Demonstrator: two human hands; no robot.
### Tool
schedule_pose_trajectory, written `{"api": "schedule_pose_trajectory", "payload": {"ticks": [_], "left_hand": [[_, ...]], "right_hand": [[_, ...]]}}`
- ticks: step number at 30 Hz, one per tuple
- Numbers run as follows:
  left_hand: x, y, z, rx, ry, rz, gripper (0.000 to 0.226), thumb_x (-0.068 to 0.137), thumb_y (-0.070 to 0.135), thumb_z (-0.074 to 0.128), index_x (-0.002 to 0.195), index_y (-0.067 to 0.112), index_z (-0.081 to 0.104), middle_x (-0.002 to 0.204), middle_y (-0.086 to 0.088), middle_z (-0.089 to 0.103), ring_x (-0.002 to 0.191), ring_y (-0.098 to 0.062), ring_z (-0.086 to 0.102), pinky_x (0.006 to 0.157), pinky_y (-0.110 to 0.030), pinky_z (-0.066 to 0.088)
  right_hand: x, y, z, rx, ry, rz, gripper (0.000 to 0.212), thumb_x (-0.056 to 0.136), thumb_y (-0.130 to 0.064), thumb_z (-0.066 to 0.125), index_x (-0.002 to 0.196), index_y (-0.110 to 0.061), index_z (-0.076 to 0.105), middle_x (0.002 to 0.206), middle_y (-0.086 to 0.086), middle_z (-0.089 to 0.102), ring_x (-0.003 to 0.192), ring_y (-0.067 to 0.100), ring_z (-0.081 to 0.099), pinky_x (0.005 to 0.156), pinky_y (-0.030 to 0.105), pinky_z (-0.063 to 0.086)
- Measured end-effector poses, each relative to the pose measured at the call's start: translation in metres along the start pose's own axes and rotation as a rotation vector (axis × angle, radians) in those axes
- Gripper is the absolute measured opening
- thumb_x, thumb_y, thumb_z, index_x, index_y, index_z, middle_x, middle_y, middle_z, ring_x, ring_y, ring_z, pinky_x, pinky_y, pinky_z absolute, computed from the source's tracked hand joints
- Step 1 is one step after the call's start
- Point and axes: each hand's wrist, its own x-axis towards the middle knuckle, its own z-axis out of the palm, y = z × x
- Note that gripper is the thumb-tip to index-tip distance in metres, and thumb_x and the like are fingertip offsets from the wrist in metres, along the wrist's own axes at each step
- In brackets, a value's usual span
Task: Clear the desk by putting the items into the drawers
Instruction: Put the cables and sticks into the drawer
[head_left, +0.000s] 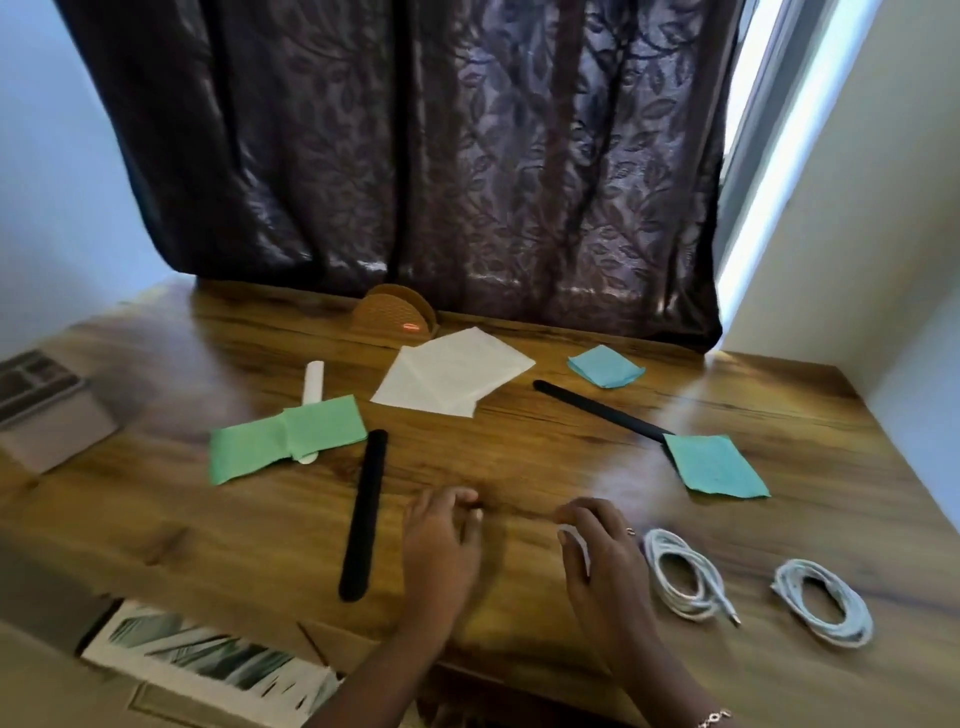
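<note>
Below the tabletop's near edge, toward the left, lies a white sheet with green streaks (208, 656). Both hands sit close to the middle of the near edge. The left hand (441, 543) has its fingers bent down toward the wood; it is blurred, so I cannot tell whether they hold anything. The right hand (597, 551) curls its fingers over a small white piece (572, 540), too hidden to identify.

Just right of that hand lies a coiled white cable (681, 577), and a second coiled cable (826, 603) lies nearer the right edge. Left of the left hand lies a black strap (363, 514), running away from the near edge.

Farther in, green papers (283, 439) overlap a white tube (313, 382) on the left, and a teal paper (714, 470) covers the end of a second black strap (602, 410) on the right. Beyond these lie white sheets (452, 371) and a blue paper (605, 366). A brown woven holder (392, 314) stands at the far edge against a dark curtain (415, 130). A grey box (47, 415) sits at the left edge.
</note>
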Motion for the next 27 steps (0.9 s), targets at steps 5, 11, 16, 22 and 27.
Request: {"api": "schedule_pose_trajectory", "payload": {"ticks": [5,11,16,22,27], "left_hand": [[0.030,-0.037,-0.050,-0.134,0.053,-0.176,0.024,0.091,0.013,0.055,0.114,0.015,0.057,0.121,-0.007,0.053,0.109,-0.017,0.050,0.084,-0.024,0.040],[0.054,-0.059,-0.082,-0.342,-0.076,-0.393,0.027,0.095,0.010,0.047,0.122,0.012,0.049,0.107,0.000,0.053,0.094,-0.014,0.050,0.064,-0.020,0.040],[0.068,-0.076,-0.090,-0.502,-0.176,-0.530,0.029,0.094,0.006,0.046,0.122,0.013,0.049,0.110,-0.004,0.058,0.099,-0.020,0.056,0.077,-0.031,0.049],[0.073,-0.081,-0.093,-0.561,-0.225,-0.555,0.020,0.095,0.008,0.046,0.112,0.015,0.054,0.102,-0.004,0.061,0.091,-0.016,0.058,0.066,-0.026,0.046],[0.070,-0.076,-0.093,-0.597,-0.315,-0.548,0.022,0.095,0.008,0.046,0.114,0.014,0.055,0.107,-0.006,0.061,0.089,-0.013,0.058,0.058,-0.020,0.042]], "right_hand": [[0.020,-0.041,0.041,0.097,-0.230,0.109,0.020,0.089,-0.010,0.054,0.099,-0.025,0.061,0.101,-0.010,0.055,0.077,0.003,0.055,0.063,0.010,0.044],[0.049,-0.086,0.101,0.281,-0.420,0.405,0.025,0.091,-0.007,0.051,0.110,-0.021,0.060,0.102,-0.011,0.059,0.090,-0.002,0.054,0.061,0.004,0.041],[0.066,-0.108,0.135,0.333,-0.482,0.590,0.022,0.090,-0.007,0.052,0.108,-0.018,0.060,0.105,-0.001,0.062,0.094,0.011,0.059,0.073,0.017,0.048],[0.071,-0.119,0.148,0.376,-0.463,0.691,0.013,0.088,-0.008,0.056,0.092,-0.015,0.066,0.089,0.002,0.068,0.083,0.014,0.066,0.077,0.030,0.057],[0.069,-0.124,0.142,0.412,-0.427,0.734,0.005,0.085,-0.011,0.062,0.087,-0.015,0.064,0.086,0.003,0.069,0.080,0.015,0.067,0.078,0.034,0.057]]}}
